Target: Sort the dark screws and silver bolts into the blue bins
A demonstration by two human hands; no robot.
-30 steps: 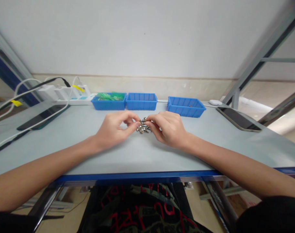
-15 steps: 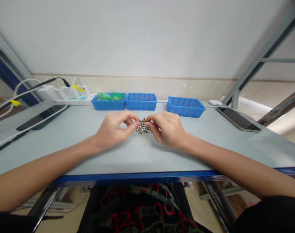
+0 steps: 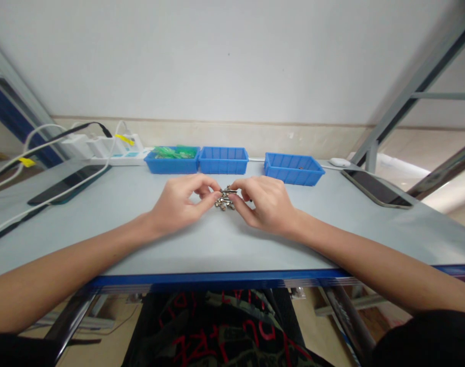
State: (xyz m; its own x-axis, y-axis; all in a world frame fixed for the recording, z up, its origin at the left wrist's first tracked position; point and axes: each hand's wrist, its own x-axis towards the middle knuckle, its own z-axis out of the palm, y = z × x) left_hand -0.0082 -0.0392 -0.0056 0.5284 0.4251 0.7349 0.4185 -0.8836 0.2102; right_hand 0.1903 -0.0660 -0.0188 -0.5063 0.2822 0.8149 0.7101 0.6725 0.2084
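Observation:
Over a small pile of metal screws [image 3: 225,204], my left hand [image 3: 181,201] pinches one end of a thin dark screw [image 3: 229,191] between thumb and forefinger. The screw lies roughly level, pointing right. My right hand [image 3: 265,201] has its thumb below and its forefinger above the screw's other end, lightly around it, with part of the shaft showing between them. A tiny dark piece [image 3: 250,201] shows beneath the right fingers; its kind is too small to make out.
Along the wall stand a blue bin with green packets [image 3: 172,160], a middle blue bin [image 3: 223,161] and a right blue bin [image 3: 293,169] with a tiny item inside. Phones [image 3: 70,184] [image 3: 375,188] lie at both sides. A power strip [image 3: 121,157] with cables is at back left.
My right thumb and forefinger have loosened and parted a little, so more of the screw's dark shaft shows. My left hand keeps its pinch in the same place.

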